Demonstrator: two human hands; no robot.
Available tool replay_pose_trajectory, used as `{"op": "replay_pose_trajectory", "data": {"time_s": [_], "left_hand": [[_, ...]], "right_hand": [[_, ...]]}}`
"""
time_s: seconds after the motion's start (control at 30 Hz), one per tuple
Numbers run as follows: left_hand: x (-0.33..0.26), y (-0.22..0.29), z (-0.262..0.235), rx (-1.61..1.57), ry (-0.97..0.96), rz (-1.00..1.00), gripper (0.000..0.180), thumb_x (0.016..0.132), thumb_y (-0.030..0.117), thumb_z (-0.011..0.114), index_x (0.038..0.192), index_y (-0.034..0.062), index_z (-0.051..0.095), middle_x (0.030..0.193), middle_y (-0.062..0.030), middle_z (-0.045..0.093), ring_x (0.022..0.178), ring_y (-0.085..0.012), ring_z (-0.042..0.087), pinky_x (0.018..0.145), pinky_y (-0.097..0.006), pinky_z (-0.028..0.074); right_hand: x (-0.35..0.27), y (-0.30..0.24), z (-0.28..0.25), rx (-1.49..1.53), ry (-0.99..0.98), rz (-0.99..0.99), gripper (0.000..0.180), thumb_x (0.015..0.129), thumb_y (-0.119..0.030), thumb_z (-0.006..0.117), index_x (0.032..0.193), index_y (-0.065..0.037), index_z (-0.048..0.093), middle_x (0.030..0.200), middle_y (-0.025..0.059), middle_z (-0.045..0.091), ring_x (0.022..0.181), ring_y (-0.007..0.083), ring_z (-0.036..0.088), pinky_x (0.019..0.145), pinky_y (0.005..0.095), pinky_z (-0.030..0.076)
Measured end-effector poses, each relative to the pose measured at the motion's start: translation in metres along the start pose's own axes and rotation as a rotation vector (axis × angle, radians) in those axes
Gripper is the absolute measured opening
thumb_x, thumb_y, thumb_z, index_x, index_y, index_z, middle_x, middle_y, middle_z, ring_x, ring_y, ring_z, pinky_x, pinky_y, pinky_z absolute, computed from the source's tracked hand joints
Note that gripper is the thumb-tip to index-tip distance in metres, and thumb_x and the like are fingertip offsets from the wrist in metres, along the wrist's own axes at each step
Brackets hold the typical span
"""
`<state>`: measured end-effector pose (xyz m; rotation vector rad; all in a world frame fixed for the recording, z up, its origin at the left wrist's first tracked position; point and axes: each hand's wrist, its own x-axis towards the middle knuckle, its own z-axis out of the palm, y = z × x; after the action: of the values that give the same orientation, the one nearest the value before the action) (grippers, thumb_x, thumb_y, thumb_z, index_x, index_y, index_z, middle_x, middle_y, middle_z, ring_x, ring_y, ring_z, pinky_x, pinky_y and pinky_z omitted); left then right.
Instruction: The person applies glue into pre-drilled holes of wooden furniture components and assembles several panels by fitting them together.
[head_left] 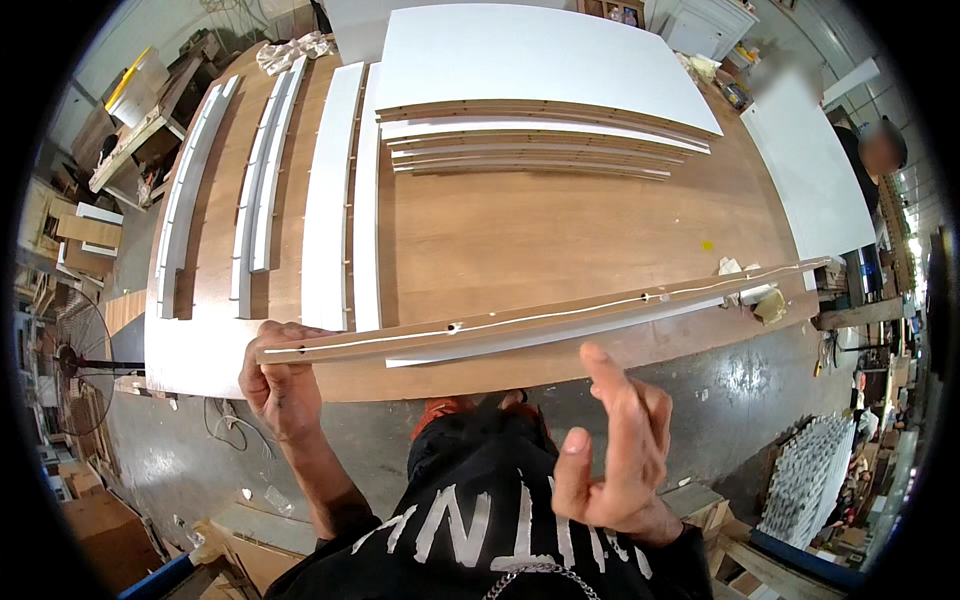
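My left hand (285,390) is closed around the near left end of a long board (550,312), its narrow brown edge turned up. A thin white line, which looks like glue, runs along that edge past several dark holes. The board slants up to the right, over the table's front part. A white strip (560,338) shows just below it; I cannot tell if this is its face or another panel. My right hand (622,455) is apart from the board, below its middle. It holds nothing; the index finger is stretched out, the thumb stands apart, and other fingers are bent.
White panels (530,50) lie stacked at the back of the brown table (560,230). Long white strips with small pegs (330,180) lie on the left. Crumpled rags (765,300) sit at the right edge. Another person (875,160) is beyond a white panel (810,170). A fan (75,360) stands left.
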<state>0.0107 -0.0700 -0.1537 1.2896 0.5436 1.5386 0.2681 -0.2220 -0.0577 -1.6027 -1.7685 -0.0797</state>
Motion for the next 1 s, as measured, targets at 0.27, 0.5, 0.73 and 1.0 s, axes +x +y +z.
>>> {"op": "replay_pose_trajectory", "data": {"time_s": [0.27, 0.5, 0.73, 1.0], "left_hand": [[0.006, -0.004, 0.002, 0.016, -0.054, 0.013, 0.038, 0.088, 0.035, 0.059, 0.101, -0.0007, 0.057, 0.094, -0.0103, 0.055, 0.087, -0.0234, 0.057, 0.079, -0.039, 0.05], [0.006, -0.001, -0.002, 0.042, -0.062, -0.038, 0.043, 0.087, 0.039, 0.06, 0.1, -0.0026, 0.057, 0.093, -0.0101, 0.054, 0.089, -0.0207, 0.055, 0.081, -0.038, 0.049], [0.009, -0.004, 0.0, 0.08, -0.033, 0.031, 0.044, 0.088, 0.037, 0.059, 0.096, -0.006, 0.058, 0.086, -0.0125, 0.056, 0.083, -0.0203, 0.056, 0.076, -0.034, 0.048], [0.01, -0.003, -0.005, 0.06, -0.08, -0.005, 0.046, 0.088, 0.038, 0.059, 0.098, -0.0061, 0.058, 0.087, -0.0124, 0.057, 0.087, -0.0214, 0.057, 0.078, -0.036, 0.048]], "right_hand": [[0.015, -0.012, 0.038, -0.391, -0.05, -0.112, 0.085, 0.077, 0.0, 0.053, 0.148, -0.013, 0.009, 0.144, 0.0208, 0.031, 0.092, 0.0344, 0.054, 0.079, 0.0456, 0.043], [0.007, -0.019, 0.034, -0.694, -0.247, -0.173, 0.075, 0.084, -0.005, 0.046, 0.148, -0.014, 0.008, 0.138, 0.0263, 0.038, 0.06, 0.016, 0.056, 0.078, 0.0371, 0.05], [0.017, -0.009, 0.021, -0.495, -0.076, -0.037, 0.091, 0.068, -0.002, 0.056, 0.146, -0.002, 0.008, 0.136, 0.0331, 0.036, 0.06, 0.0175, 0.057, 0.065, 0.0299, 0.052], [0.012, -0.018, 0.01, -0.363, -0.139, -0.026, 0.085, 0.068, 0.001, 0.052, 0.139, 0.013, 0.009, 0.132, 0.0355, 0.038, 0.054, 0.0161, 0.055, 0.053, 0.0271, 0.051]]}}
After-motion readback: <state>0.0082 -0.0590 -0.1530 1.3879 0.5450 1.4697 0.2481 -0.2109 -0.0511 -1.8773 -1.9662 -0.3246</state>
